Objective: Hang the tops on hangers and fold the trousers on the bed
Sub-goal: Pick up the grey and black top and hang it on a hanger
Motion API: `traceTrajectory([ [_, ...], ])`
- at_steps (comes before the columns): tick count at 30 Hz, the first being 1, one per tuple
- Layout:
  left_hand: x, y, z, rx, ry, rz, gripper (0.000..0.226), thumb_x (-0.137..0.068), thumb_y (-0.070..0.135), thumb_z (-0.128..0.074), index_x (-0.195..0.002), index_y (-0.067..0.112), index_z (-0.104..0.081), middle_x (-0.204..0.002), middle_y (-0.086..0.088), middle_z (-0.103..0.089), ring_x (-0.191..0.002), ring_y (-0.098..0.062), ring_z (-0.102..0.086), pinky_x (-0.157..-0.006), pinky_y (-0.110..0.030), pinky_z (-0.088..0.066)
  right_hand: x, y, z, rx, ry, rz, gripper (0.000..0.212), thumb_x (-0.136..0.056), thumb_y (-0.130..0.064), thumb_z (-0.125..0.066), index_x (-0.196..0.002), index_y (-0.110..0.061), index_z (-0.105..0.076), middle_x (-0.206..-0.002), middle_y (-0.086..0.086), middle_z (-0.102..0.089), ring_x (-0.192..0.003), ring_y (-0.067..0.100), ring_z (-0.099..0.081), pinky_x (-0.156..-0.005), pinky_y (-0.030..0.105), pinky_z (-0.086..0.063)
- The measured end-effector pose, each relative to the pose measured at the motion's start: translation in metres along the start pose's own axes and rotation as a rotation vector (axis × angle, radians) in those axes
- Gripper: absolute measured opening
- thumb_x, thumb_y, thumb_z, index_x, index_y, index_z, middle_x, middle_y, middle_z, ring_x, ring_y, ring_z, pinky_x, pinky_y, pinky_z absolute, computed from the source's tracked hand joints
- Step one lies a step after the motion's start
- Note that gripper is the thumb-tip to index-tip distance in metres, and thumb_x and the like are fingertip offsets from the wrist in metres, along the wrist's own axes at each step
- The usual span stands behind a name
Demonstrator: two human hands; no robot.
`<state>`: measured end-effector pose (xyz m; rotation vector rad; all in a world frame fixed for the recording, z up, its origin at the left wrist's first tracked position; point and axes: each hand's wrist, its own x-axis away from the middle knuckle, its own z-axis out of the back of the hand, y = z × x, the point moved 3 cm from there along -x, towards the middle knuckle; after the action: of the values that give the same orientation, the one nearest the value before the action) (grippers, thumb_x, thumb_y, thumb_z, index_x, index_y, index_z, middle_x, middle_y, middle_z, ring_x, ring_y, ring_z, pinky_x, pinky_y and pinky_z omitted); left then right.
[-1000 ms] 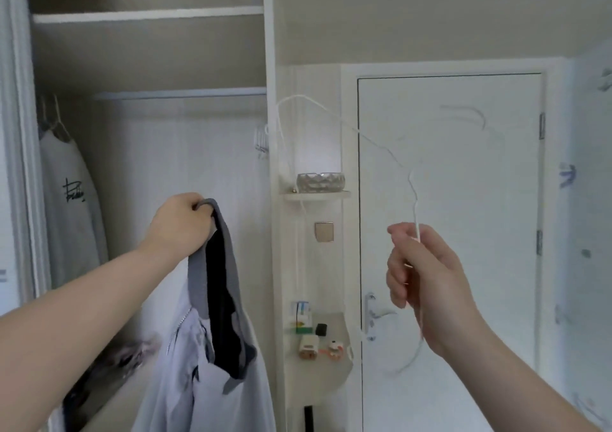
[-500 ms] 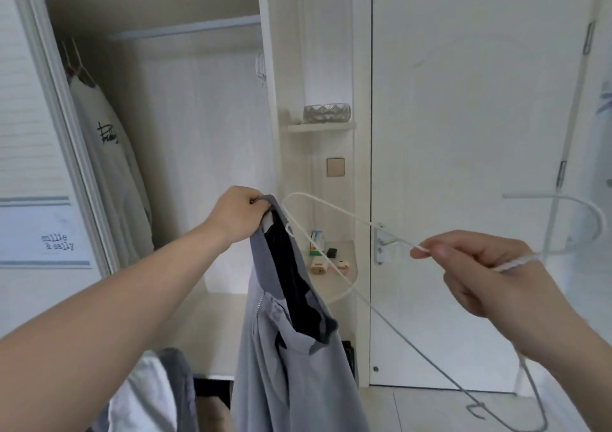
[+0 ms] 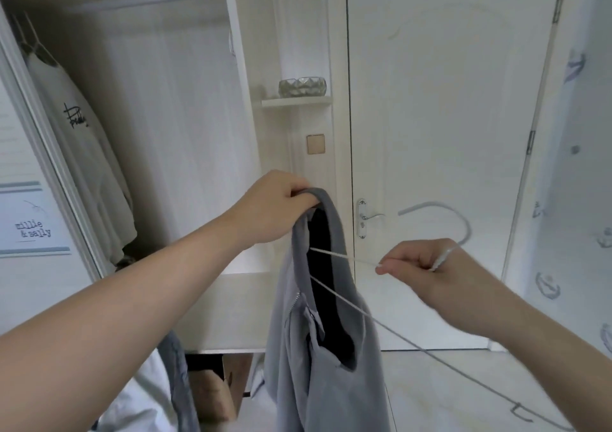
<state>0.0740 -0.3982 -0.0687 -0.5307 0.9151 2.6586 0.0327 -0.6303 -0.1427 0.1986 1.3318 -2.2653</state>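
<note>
A grey zip-up top (image 3: 331, 349) with a dark lining hangs in front of me. My left hand (image 3: 278, 210) grips its collar at the top and holds it up. My right hand (image 3: 427, 269) pinches the neck of a thin white wire hanger (image 3: 430, 342). One arm of the hanger reaches into the neck opening of the top. The hook curves up to the right of my right hand, and the hanger's other arm slants down towards the floor.
An open white wardrobe (image 3: 159, 133) stands ahead with a pale printed top (image 3: 82, 153) hanging at its left. A closed white door (image 3: 440, 133) with a metal handle is on the right. A small shelf carries a glass bowl (image 3: 302, 86). More clothes (image 3: 165, 392) lie at the bottom left.
The view has tilted down. My right hand has moved the hanger left, and its arm has gone into the top's neck opening. My left hand still holds the collar.
</note>
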Motion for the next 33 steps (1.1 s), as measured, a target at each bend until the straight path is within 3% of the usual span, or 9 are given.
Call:
traceTrajectory([
  [4,0.01,0.032,-0.017,0.008,-0.071,-0.043,0.023,-0.093,0.017,-0.058,-0.081,0.002,-0.07,-0.073,-0.013,-0.066,-0.06,-0.018,-0.056,-0.063,-0.033,-0.049,0.002,0.007,-0.038,-0.15,0.119,-0.016,0.022,-0.097,-0.014,-0.063,-0.078,-0.01,-0.073,-0.044,-0.015,-0.041,-0.041,0.003,-0.035,-0.046,0.013,-0.027],
  [8,0.015,0.043,-0.019,-0.12,-0.081,-0.031,0.024,-0.089,0.023,-0.065,-0.07,0.011,-0.072,-0.051,0.006,-0.055,-0.045,-0.004,-0.045,-0.048,-0.018,-0.038,0.007,0.004,-0.025,-0.413,0.375,0.08,0.021,-0.089,-0.027,-0.066,-0.073,-0.015,-0.07,-0.045,-0.017,-0.044,-0.04,0.002,-0.037,-0.043,0.008,-0.028],
  [12,0.023,0.06,-0.025,-0.023,-0.056,-0.083,0.021,-0.085,0.016,-0.065,-0.067,0.007,-0.069,-0.054,-0.002,-0.053,-0.05,-0.009,-0.046,-0.053,-0.027,-0.042,0.008,0.014,-0.056,-0.271,0.346,0.059,0.033,-0.099,-0.009,-0.06,-0.066,-0.015,-0.053,-0.052,-0.013,-0.043,-0.051,0.004,-0.038,-0.052,0.018,-0.031],
  [14,0.027,0.061,-0.033,-0.061,-0.096,-0.112,0.019,-0.086,0.016,-0.064,-0.071,0.006,-0.07,-0.058,-0.006,-0.057,-0.052,-0.011,-0.048,-0.056,-0.03,-0.043,0.008,0.022,-0.06,-0.392,0.335,0.019,0.037,-0.099,-0.009,-0.059,-0.064,-0.014,-0.049,-0.051,-0.009,-0.039,-0.05,0.008,-0.034,-0.05,0.02,-0.029],
  [17,0.037,0.05,-0.038,-0.189,-0.205,-0.224,0.018,-0.091,0.035,-0.064,-0.09,0.025,-0.078,-0.084,0.004,-0.067,-0.079,-0.005,-0.058,-0.076,-0.025,-0.046,0.01,0.027,-0.043,-0.566,0.358,0.035,0.032,-0.095,-0.021,-0.061,-0.066,-0.011,-0.051,-0.049,-0.005,-0.037,-0.043,0.01,-0.028,-0.043,0.019,-0.025],
  [20,0.045,0.038,-0.029,-0.543,-0.144,-0.511,0.04,-0.095,0.063,-0.04,-0.117,0.043,-0.067,-0.107,0.02,-0.058,-0.109,-0.006,-0.046,-0.102,-0.028,-0.03,0.011,0.025,-0.029,-0.676,0.371,0.039,0.034,-0.101,-0.012,-0.056,-0.067,-0.011,-0.056,-0.046,-0.003,-0.033,-0.038,0.011,-0.024,-0.042,0.016,-0.021],
  [24,0.052,0.027,-0.028,-0.62,-0.063,-0.622,0.041,-0.103,0.041,-0.034,-0.114,0.022,-0.068,-0.097,0.006,-0.069,-0.09,-0.022,-0.063,-0.078,-0.032,-0.044,0.007,0.008,-0.02,-0.721,0.327,0.083,0.035,-0.1,-0.008,-0.047,-0.068,-0.001,-0.058,-0.05,0.002,-0.028,-0.039,0.01,-0.022,-0.041,0.014,-0.021],
  [30,0.08,0.023,-0.057,-0.566,-0.029,-0.659,0.048,-0.103,0.043,-0.029,-0.102,0.015,-0.069,-0.082,0.001,-0.067,-0.071,-0.025,-0.064,-0.053,-0.038,-0.051,0.005,0.005,-0.032,-0.639,0.253,0.071,0.035,-0.1,-0.005,-0.036,-0.066,0.004,-0.038,-0.051,-0.003,-0.034,-0.041,0.009,-0.029,-0.04,0.014,-0.024],
  [33,0.104,0.008,-0.076,-0.547,-0.023,-0.626,0.046,-0.101,0.043,-0.032,-0.096,0.016,-0.069,-0.075,0.003,-0.066,-0.064,-0.025,-0.063,-0.048,-0.034,-0.047,0.021,0.024,-0.044,-0.545,0.247,0.008,0.037,-0.1,-0.025,-0.042,-0.074,-0.001,-0.052,-0.059,0.007,-0.047,-0.046,0.015,-0.044,-0.041,0.021,-0.036],
])
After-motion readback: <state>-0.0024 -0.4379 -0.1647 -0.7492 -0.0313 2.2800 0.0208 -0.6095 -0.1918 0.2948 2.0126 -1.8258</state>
